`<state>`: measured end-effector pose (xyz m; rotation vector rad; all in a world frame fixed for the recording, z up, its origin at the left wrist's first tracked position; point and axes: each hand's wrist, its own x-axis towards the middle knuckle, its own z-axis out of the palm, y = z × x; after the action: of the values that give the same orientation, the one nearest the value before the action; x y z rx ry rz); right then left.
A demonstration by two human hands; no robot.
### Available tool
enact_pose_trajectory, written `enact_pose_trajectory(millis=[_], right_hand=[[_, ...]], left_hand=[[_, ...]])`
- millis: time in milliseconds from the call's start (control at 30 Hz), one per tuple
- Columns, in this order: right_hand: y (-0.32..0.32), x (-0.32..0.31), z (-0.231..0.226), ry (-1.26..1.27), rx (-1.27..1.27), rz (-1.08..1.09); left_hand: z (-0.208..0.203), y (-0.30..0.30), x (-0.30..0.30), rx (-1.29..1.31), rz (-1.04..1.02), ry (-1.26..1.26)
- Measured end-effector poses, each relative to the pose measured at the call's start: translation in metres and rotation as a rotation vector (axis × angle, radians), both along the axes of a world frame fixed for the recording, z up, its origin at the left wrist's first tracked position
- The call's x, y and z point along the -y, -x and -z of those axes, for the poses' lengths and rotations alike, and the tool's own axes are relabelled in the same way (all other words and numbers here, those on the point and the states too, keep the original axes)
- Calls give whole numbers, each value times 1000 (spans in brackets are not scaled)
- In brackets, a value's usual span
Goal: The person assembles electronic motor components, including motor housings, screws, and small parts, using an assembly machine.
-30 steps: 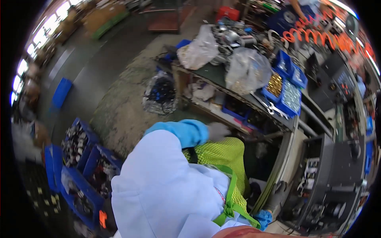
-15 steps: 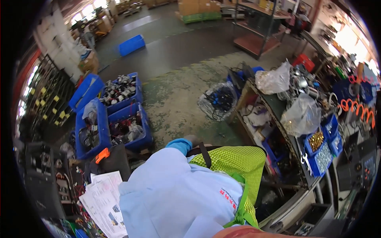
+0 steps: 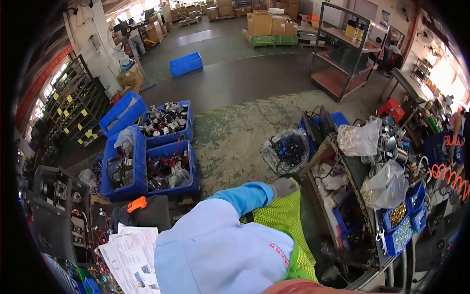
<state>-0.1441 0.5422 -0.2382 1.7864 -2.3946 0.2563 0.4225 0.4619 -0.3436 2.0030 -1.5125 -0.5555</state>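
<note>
I wore a pale blue work shirt (image 3: 215, 255) that filled the lower middle of the view, its cloth smooth and loose. A short line of small red lettering ran across it near the right hem. The sleeve (image 3: 245, 196) ended in a brighter blue cuff, and past it my grip (image 3: 284, 187) was covered by a grey glove. Beside the shirt lay a yellow-green mesh panel (image 3: 281, 220) with a fine grid weave, crossed by a dark strap.

Left hand (image 3: 284, 187) mostly hidden by chair back (image 3: 279, 215); right hand unseen
</note>
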Motion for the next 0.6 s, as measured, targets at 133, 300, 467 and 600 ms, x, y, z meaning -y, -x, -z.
enact_pose_trajectory(millis=[133, 300, 467, 600], right_hand=[[17, -6, 30, 81, -392, 105], [5, 30, 32, 55, -479, 121], [-16, 63, 34, 55, -504, 50], [-21, 72, 41, 52, -506, 25]], left_hand=[[3, 25, -17, 46, 364, -82], [12, 21, -38, 77, 513, -34], [24, 10, -29, 38, 516, 61], [17, 9, -25, 30, 448, 59]])
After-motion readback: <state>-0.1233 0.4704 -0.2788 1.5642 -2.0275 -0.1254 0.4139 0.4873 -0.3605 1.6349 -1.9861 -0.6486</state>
